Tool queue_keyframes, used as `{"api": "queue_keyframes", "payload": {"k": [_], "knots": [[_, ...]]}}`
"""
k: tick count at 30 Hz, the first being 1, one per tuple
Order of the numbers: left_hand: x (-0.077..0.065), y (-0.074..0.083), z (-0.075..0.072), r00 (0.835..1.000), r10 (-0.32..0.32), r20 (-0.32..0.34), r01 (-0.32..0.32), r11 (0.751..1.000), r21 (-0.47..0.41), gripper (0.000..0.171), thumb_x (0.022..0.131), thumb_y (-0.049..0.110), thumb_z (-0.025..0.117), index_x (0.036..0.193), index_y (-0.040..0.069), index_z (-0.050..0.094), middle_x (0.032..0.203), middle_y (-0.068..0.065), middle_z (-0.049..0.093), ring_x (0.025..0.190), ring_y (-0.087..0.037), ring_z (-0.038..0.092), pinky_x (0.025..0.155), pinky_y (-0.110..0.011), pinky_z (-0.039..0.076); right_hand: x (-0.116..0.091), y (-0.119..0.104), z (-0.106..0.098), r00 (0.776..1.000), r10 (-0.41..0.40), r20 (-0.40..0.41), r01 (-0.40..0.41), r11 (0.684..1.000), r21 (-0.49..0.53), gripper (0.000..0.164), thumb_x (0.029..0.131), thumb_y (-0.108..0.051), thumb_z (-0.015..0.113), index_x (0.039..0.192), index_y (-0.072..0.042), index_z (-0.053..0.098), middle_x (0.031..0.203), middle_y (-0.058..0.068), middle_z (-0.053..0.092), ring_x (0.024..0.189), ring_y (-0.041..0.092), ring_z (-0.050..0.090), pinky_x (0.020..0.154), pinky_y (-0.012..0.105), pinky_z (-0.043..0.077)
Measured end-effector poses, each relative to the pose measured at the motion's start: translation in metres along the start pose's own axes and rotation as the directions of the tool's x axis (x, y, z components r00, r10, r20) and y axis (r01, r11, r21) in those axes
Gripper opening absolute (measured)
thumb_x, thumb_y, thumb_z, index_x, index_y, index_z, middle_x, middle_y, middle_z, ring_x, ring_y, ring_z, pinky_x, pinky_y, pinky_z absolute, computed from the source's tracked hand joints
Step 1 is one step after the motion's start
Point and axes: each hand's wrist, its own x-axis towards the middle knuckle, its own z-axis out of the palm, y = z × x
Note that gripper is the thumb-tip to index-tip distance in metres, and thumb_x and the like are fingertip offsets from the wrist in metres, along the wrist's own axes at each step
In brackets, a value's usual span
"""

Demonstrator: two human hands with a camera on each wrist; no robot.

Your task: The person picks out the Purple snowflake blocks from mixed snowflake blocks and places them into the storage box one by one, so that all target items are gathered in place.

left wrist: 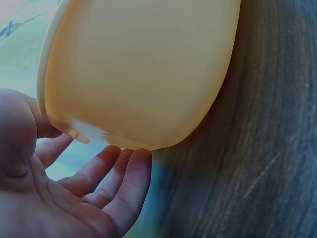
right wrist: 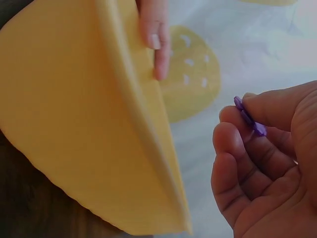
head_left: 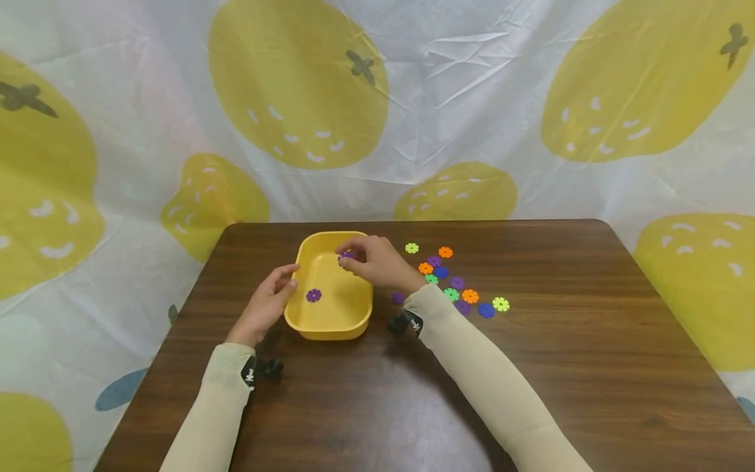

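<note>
My left hand [head_left: 268, 301] holds the left side of a yellow plastic basin [head_left: 330, 332], its thumb at the rim. In the left wrist view its fingertips [left wrist: 136, 163] touch the basin's outer wall. Above the basin's right rim, my right hand [head_left: 380, 262] pinches a purple snowflake disc [right wrist: 247, 118] between thumb and index finger. The other fingers of that hand are curled and hold nothing. A second purple snowflake disc [head_left: 314, 295] lies inside on the basin's floor, toward the left.
Right of the basin, several loose snowflake discs lie scattered on the brown wooden table [head_left: 566, 341], among them an orange disc [head_left: 470, 296], a blue disc [head_left: 486, 310] and a yellow-green disc [head_left: 501, 304]. Behind the table hangs a white cloth [head_left: 448, 118] with yellow fruit prints.
</note>
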Motion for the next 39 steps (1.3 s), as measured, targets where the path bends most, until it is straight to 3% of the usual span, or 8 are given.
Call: {"api": "queue_keyframes", "payload": {"k": [8,17,24,33,39], "knots": [[-0.002,0.004,-0.001,1.0,-0.014,-0.006,0.014,1.0,0.001,0.047,0.114,0.029,0.049,0.16,0.024,0.043,0.146,-0.024,0.055,0.127,-0.039,0.059,0.102,-0.045,0.053,0.013,0.003,0.021,0.997,-0.017,0.078,0.012,0.998,0.061,0.022,0.1,-0.018,0.074,0.118,-0.006,0.074,0.091,0.003,0.075,0.077,0.014,0.068,0.071,0.025,0.058],[-0.007,0.004,-0.004,1.0,-0.01,-0.004,0.01,1.0,0.02,0.048,0.114,0.031,0.046,0.161,0.023,0.041,0.147,-0.025,0.054,0.13,-0.039,0.059,0.105,-0.046,0.052,0.021,-0.001,0.036,0.988,-0.014,0.156,0.024,0.998,-0.066,0.022,0.1,-0.02,0.075,0.118,-0.007,0.074,0.091,0.001,0.073,0.077,0.013,0.062,0.068,0.022,0.051],[-0.006,0.002,-0.005,1.0,-0.006,-0.009,0.006,1.0,0.011,0.047,0.114,0.03,0.047,0.16,0.021,0.042,0.143,-0.025,0.056,0.125,-0.039,0.061,0.099,-0.042,0.054,0.023,-0.005,0.042,0.976,-0.023,0.215,0.054,0.988,-0.142,0.028,0.101,-0.023,0.073,0.122,-0.005,0.073,0.091,0.001,0.076,0.078,0.012,0.064,0.073,0.022,0.053],[-0.008,0.001,-0.006,1.0,-0.017,0.007,0.017,1.0,0.006,0.047,0.114,0.031,0.046,0.161,0.025,0.041,0.146,-0.025,0.054,0.128,-0.039,0.06,0.103,-0.046,0.053,0.021,-0.002,0.043,0.981,-0.006,0.193,0.04,0.984,-0.171,0.028,0.101,-0.028,0.073,0.122,-0.01,0.073,0.089,0.0,0.073,0.077,0.012,0.063,0.071,0.022,0.052],[-0.01,0.003,-0.006,1.0,-0.026,0.01,0.026,1.0,0.017,0.048,0.114,0.034,0.046,0.162,0.025,0.039,0.146,-0.024,0.054,0.128,-0.039,0.06,0.104,-0.046,0.053,0.014,-0.004,0.037,0.99,-0.006,0.142,0.022,0.994,-0.111,0.028,0.102,-0.029,0.071,0.121,-0.009,0.074,0.086,0.0,0.07,0.073,0.013,0.061,0.065,0.023,0.05]]}}
